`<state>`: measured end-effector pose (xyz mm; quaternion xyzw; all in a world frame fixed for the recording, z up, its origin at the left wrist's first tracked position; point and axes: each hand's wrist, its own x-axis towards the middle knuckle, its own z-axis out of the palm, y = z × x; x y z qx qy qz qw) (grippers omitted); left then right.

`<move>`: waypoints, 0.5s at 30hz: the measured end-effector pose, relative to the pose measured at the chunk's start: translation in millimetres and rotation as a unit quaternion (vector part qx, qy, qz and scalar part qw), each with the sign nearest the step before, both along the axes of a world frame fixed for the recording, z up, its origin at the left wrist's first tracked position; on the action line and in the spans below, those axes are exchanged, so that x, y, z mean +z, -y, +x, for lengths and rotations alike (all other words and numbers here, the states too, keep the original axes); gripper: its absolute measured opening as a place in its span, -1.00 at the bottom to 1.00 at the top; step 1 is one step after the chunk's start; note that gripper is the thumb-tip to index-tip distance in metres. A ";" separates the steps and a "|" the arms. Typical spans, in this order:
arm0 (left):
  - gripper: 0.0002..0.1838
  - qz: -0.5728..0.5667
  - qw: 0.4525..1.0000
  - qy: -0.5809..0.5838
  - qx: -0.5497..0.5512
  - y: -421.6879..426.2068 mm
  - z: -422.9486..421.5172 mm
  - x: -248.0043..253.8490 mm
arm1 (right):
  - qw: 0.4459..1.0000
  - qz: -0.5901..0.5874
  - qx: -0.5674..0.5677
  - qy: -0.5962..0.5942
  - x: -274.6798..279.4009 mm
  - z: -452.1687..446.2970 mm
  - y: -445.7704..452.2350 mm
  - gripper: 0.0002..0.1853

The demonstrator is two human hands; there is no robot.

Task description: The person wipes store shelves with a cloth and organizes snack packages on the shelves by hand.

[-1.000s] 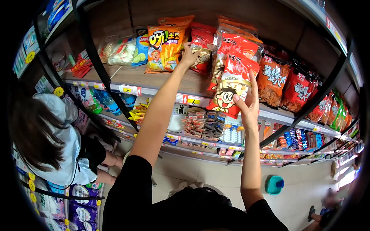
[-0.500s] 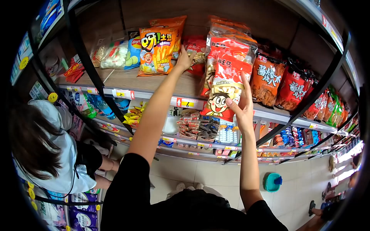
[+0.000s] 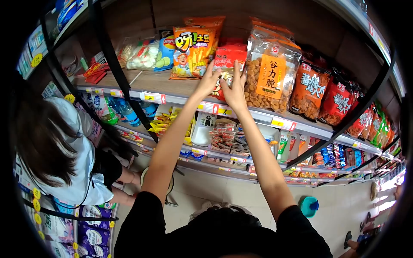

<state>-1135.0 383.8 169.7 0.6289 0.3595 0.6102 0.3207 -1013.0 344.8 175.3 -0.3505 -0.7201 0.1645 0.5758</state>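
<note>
A red snack bag [image 3: 231, 55] with a cartoon face low on its front stands on the upper shelf, partly covered by both my hands. My left hand [image 3: 208, 82] grips it along the left edge, close to an orange potato snack bag [image 3: 193, 51]. Over the front and right side of the red bag lies my right hand [image 3: 235, 91], fingers stretched and spread. Just right of that hand is a large clear bag of brown crisps [image 3: 272, 75] with an orange label. Parts of the fingertips are hidden against the packaging.
Further left are a blue chip bag [image 3: 165, 52] and a white snack packet [image 3: 143, 56]. Dark red bags [image 3: 310, 90] line the right. Black uprights [image 3: 109, 60] cross the shelving. Someone in a light blue top [image 3: 71, 150] is at left; a teal basket [image 3: 308, 207] sits on the floor.
The red bag has moved from my raised right hand back onto the shelf, uncovering the brown crisps. My right hand has gone left, beside my left hand. The view has shifted slightly.
</note>
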 end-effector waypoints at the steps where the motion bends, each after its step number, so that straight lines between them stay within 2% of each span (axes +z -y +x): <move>1: -0.42 0.025 1.000 -0.005 -0.002 -3.1 -0.3 -1.2 | 0.999 0.007 -0.034 0.034 0.3 -1.9 4.0 -0.17; 3: -0.44 0.023 0.999 -0.011 0.023 -0.9 3.2 1.7 | 0.991 0.049 -0.070 0.099 0.3 -2.0 8.3 -0.16; 6: -0.47 0.020 0.999 -0.002 0.045 -7.8 6.7 -3.5 | 0.992 0.038 -0.086 0.087 -5.5 -0.9 22.2 -0.19; 8: -0.45 0.014 0.997 -0.019 0.076 -14.2 4.7 -11.1 | 0.985 0.031 -0.097 0.142 -18.0 -0.8 19.6 -0.17; 10: -0.36 -0.006 0.999 -0.022 0.023 -3.9 5.0 0.9 | 0.985 -0.029 -0.072 0.151 -13.7 2.4 23.3 -0.14; 11: -0.32 -0.045 0.997 -0.052 0.034 3.4 3.4 6.1 | 0.982 -0.056 -0.074 0.163 -9.3 2.1 24.6 -0.12; 13: -0.28 -0.084 0.992 -0.082 0.047 15.4 -1.5 12.4 | 0.980 -0.050 -0.081 0.176 -7.7 1.4 24.3 -0.12; 15: -0.26 -0.122 0.985 -0.121 -0.035 18.7 -8.7 11.7 | 0.977 -0.041 -0.085 0.191 -7.7 0.7 26.0 -0.12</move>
